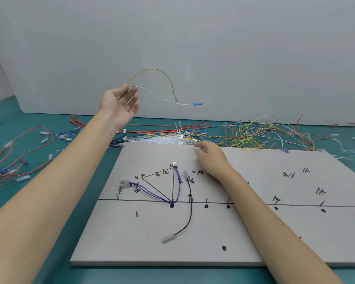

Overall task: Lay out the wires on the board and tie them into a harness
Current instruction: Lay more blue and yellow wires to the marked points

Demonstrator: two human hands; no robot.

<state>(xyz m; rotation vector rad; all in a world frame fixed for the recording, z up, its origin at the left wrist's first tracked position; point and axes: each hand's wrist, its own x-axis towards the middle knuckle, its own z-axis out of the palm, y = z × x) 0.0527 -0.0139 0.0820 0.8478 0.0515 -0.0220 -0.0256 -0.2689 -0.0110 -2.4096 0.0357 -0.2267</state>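
Left hand (119, 105), fingers loosely curled on the yellow wire (152, 70) and white wire (152, 94) — either may slip; right hand (208, 158), fingertips pinched together at the connector pile (184, 139), risks snagging neighbours.

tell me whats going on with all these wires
A person is building a wire harness on a pegged board. The left hand is raised, holding a yellow wire and a white wire in the air. The right hand reaches to the board's far edge, fingers at a white connector by the wire pile. Blue wires and a black wire already lie routed among the pegs.
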